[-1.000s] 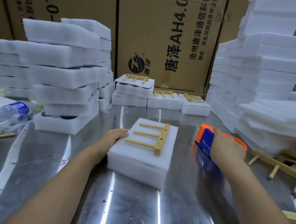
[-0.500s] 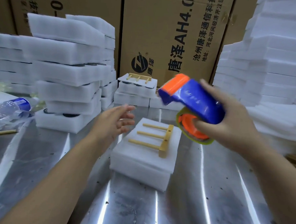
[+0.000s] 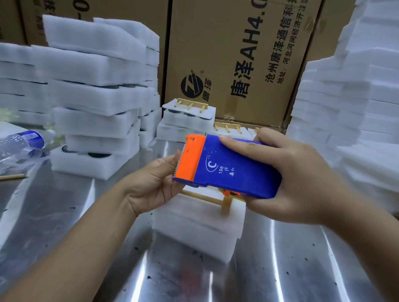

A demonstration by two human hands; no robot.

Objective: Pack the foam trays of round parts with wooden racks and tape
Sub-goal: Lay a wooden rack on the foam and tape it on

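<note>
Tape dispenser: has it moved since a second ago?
Yes. The tape dispenser was on the table right of the foam tray; the right hand now holds it up over the tray, shifted left, with the left hand at its orange end.

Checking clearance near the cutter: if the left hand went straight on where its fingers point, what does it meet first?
The orange toothed end of the tape dispenser, gripped by the right hand. The left hand has fingertips right beside it; contact is unclear.
</note>
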